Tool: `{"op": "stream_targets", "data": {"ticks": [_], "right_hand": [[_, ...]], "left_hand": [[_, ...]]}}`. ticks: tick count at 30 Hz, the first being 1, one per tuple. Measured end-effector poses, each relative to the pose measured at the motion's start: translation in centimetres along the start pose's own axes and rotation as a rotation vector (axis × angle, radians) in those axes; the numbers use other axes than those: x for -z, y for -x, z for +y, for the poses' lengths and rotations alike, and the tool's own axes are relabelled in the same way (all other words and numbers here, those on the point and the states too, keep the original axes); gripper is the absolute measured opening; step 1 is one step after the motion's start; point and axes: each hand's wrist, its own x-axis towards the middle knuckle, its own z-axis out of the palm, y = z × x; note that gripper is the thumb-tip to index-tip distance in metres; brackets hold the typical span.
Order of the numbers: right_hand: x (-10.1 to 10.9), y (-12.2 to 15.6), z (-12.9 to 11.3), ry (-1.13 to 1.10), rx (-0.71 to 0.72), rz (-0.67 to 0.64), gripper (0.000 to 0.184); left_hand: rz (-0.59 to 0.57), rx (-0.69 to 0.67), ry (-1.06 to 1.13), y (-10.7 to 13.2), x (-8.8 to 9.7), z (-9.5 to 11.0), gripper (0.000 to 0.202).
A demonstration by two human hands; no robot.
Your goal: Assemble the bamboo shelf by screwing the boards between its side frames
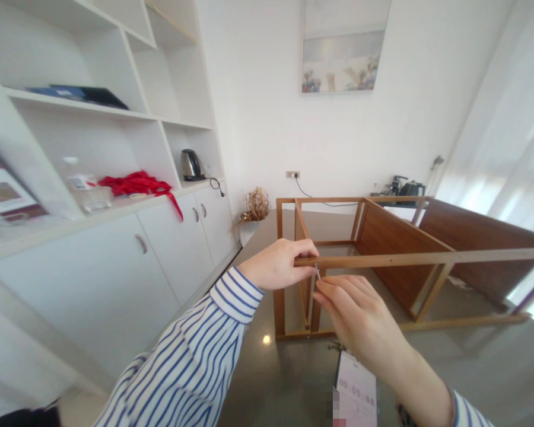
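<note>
A wooden furniture frame lies on its side on a grey table. My left hand is wrapped around the near end of a thin wooden rail that runs off to the right. My right hand is just below the rail, fingers pinched on a small metal screw pointing up at the rail's underside. Both arms wear blue-and-white striped sleeves.
A phone showing a timer lies on the table near my right wrist. White cabinets and shelves line the left wall, with red cloth and a kettle. A dried plant and another kettle stand behind.
</note>
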Motion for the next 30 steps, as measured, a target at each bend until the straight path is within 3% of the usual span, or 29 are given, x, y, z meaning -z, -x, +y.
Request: {"op": "stream_targets", "data": {"ticks": [4,10,14,17,24,30], "right_hand": [[-0.7,0.1,-0.4,-0.14,-0.138,0.051,0.011],[-2.0,0.8,-1.3,-0.472,-0.579,0.168,0.013],[-2.8,1.2,-1.8,-0.713,-0.733,0.234,0.014],[-2.8,1.3,-1.7,-0.715,-0.731,0.237,0.015],[-1.6,1.0,-1.2,-0.32,-0.475,0.091,0.016],[-1.6,0.9,-1.3,-0.266,-0.443,0.084,0.015]], "left_hand": [[-0.013,-0.003,-0.002,0.0,-0.1,0.0,0.019],[-0.006,0.004,-0.012,-0.1,-0.2,-0.1,0.019],[-0.008,0.006,-0.025,-0.1,-0.1,0.0,0.02],[-0.023,0.005,-0.025,-0.1,0.0,0.1,0.019],[-0.055,0.04,0.025,-0.3,0.6,0.3,0.018],[-0.179,0.078,0.085,-1.1,1.4,0.1,0.027]]}}
